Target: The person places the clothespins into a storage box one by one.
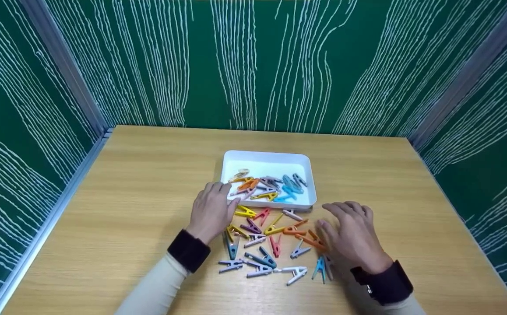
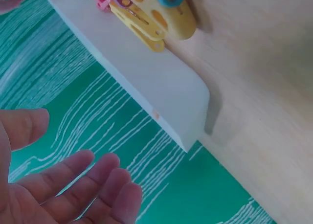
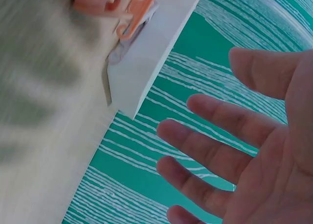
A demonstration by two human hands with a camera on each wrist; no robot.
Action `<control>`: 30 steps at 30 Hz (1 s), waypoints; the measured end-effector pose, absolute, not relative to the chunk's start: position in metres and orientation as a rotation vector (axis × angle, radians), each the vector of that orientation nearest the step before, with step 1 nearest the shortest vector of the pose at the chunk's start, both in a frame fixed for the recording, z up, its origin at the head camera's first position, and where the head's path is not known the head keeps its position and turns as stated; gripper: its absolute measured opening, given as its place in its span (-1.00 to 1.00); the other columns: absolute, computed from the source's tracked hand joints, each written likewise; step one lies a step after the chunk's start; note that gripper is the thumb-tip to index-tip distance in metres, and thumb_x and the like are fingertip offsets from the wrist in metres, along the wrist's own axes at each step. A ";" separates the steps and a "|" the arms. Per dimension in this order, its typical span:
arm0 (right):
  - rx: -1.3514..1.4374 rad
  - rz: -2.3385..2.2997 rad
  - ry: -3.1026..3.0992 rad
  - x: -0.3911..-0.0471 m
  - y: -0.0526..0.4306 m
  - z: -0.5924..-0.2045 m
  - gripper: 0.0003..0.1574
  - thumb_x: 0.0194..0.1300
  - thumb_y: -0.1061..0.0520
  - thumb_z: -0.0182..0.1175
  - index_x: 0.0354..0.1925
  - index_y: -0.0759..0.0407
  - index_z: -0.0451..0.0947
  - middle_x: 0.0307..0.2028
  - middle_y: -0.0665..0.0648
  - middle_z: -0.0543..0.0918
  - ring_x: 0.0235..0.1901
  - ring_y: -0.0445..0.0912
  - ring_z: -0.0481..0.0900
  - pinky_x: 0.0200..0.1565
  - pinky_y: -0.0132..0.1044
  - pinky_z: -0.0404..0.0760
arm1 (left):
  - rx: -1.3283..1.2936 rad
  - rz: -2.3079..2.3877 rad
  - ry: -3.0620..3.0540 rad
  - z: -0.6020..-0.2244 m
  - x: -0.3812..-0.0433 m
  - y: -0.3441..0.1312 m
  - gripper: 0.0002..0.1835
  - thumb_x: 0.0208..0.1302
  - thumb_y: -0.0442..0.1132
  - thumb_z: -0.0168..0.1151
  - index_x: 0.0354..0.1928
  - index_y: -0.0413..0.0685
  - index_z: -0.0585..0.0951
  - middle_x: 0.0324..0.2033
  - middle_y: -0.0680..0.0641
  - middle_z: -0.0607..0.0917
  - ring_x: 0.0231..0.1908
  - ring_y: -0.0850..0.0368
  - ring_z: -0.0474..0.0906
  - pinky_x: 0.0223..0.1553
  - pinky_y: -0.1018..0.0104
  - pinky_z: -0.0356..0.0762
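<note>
A white rectangular tray (image 1: pixel 269 203) holds several plastic clothespins in its front half, among them a blue one (image 1: pixel 292 183) and an orange one (image 1: pixel 248 184). Many more clothespins lie loose on the table before it, such as a yellow one (image 1: pixel 245 211), a red one (image 1: pixel 275 246) and a white one (image 1: pixel 295 272). My left hand (image 1: pixel 212 212) hovers at the tray's front left corner, fingers relaxed and nothing in the palm (image 2: pixel 34 199). To the right of the loose clothespins is my right hand (image 1: pixel 353 234), its spread fingers (image 3: pixel 215 155) holding nothing.
The wooden table (image 1: pixel 157 162) carries the tray and the pile. Green walls (image 1: pixel 279 65) with white streaks stand behind and on both sides, joined by grey metal posts (image 1: pixel 67 65). Dark bands (image 1: pixel 188 250) circle both wrists.
</note>
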State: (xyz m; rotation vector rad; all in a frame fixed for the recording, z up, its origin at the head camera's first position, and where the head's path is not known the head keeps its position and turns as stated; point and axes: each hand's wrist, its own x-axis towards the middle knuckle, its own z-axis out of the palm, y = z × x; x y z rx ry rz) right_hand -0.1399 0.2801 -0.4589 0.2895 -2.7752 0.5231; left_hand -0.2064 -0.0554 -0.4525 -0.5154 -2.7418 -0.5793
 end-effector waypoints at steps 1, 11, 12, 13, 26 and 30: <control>0.282 0.530 -2.773 -0.140 0.282 -0.458 -0.52 0.39 0.02 0.34 0.18 0.21 0.63 0.11 0.34 0.67 0.18 0.30 0.46 0.22 0.34 0.15 | -0.517 -0.594 -2.727 -0.454 -0.204 -0.057 -0.51 0.43 -0.01 0.29 0.17 -0.28 0.62 0.03 -0.27 0.68 0.04 -0.15 0.58 0.11 -0.05 0.60; 0.222 0.565 -2.765 -0.141 0.299 -0.454 -0.51 0.41 0.00 0.33 0.19 0.22 0.63 0.12 0.38 0.66 0.19 0.34 0.41 0.22 0.39 0.09 | -0.482 -0.640 -2.687 -0.475 -0.182 -0.078 -0.54 0.42 -0.01 0.30 0.11 -0.27 0.64 -0.05 -0.26 0.72 0.00 -0.16 0.60 0.08 -0.06 0.60; 0.208 0.570 -2.776 -0.141 0.300 -0.453 -0.51 0.42 -0.01 0.31 0.19 0.22 0.62 0.13 0.39 0.65 0.20 0.34 0.39 0.22 0.39 0.08 | -0.473 -0.642 -2.694 -0.477 -0.181 -0.080 -0.54 0.42 -0.02 0.30 0.12 -0.27 0.64 -0.03 -0.26 0.72 0.02 -0.16 0.59 0.10 -0.07 0.59; 0.196 0.575 -2.786 -0.141 0.302 -0.452 -0.51 0.43 -0.01 0.30 0.20 0.22 0.62 0.14 0.39 0.64 0.20 0.35 0.38 0.22 0.40 0.07 | -0.465 -0.646 -2.697 -0.478 -0.180 -0.082 -0.54 0.42 -0.02 0.31 0.13 -0.26 0.64 -0.03 -0.26 0.72 0.03 -0.17 0.60 0.11 -0.07 0.59; 0.083 0.518 -3.103 -0.135 0.343 -0.436 -0.50 0.38 0.03 0.32 0.20 0.24 0.62 0.15 0.37 0.65 0.21 0.40 0.36 0.19 0.41 0.04 | -0.436 -0.632 -2.687 -0.484 -0.177 -0.094 -0.55 0.39 -0.03 0.33 0.10 -0.26 0.65 -0.04 -0.26 0.71 0.02 -0.17 0.60 0.10 -0.07 0.59; 0.006 0.446 -3.309 -0.131 0.354 -0.435 -0.36 0.23 -0.04 0.44 0.19 0.24 0.62 0.07 0.36 0.67 0.10 0.35 0.41 0.17 0.38 0.11 | -0.430 -0.634 -2.685 -0.486 -0.175 -0.096 -0.56 0.39 -0.04 0.34 0.08 -0.26 0.65 -0.04 -0.26 0.71 0.01 -0.18 0.60 0.09 -0.08 0.60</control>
